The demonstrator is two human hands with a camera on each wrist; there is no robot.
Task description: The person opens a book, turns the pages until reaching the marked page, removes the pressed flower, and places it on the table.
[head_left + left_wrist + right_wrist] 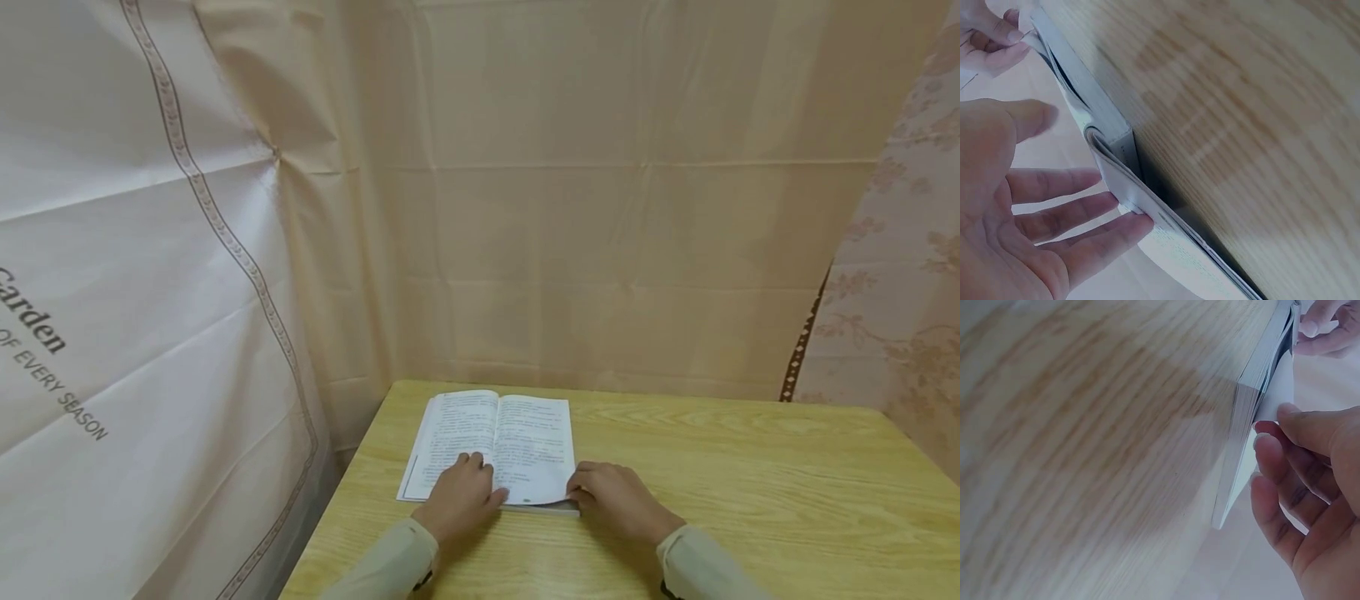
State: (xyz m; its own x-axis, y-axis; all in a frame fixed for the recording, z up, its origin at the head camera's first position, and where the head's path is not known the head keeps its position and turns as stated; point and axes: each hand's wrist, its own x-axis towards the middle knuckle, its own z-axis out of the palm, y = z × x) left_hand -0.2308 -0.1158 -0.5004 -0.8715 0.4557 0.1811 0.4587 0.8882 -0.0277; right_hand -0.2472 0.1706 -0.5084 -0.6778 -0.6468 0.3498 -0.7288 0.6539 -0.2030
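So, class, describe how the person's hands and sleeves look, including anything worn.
The left hand and right hand are bare, with no gloves or rings visible. The sleeves are long, plain and pale cream. A small dark item shows beneath each sleeve's end, too little to identify.

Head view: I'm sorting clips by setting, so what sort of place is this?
Probably an indoor corner screened off: a beige sheet hangs behind a wood-grained table, a white printed sheet hangs at left, and an open book lies on the table.
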